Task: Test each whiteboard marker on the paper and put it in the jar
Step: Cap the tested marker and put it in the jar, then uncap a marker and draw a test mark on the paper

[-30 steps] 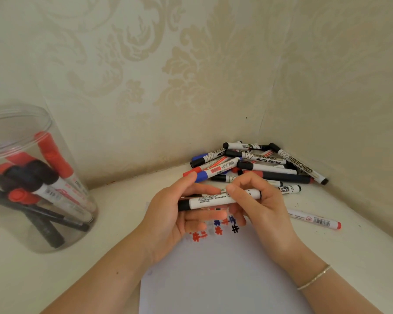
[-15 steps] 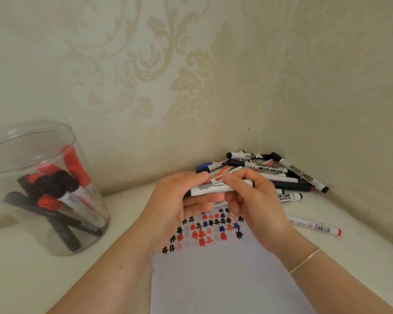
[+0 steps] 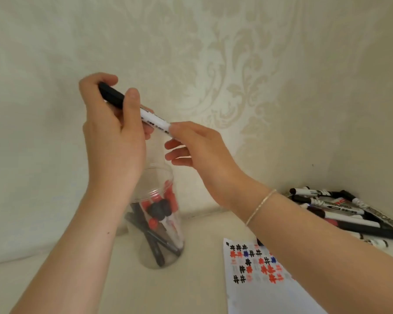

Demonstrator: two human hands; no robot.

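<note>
A white marker with a black cap [image 3: 153, 118] is held up in the air above the clear plastic jar [image 3: 161, 223]. My left hand [image 3: 114, 137] grips its capped end with curled fingers and thumb. My right hand [image 3: 197, 146] pinches the marker's other end between thumb and forefinger, its other fingers loosely spread. The jar stands on the pale surface below the hands and holds several red and black markers. The white paper [image 3: 263, 282] with rows of black, red and blue test marks lies at lower right, partly under my right forearm.
A pile of several whiteboard markers [image 3: 340, 211] lies in the corner at the right, against the patterned wall [image 3: 236, 64]. The pale surface [image 3: 191, 286] runs between the jar and the paper.
Both hands lifted the black-capped marker from above the paper up and left to above the jar. The view swung left, so the jar sits near the middle and the pile at the right edge.
</note>
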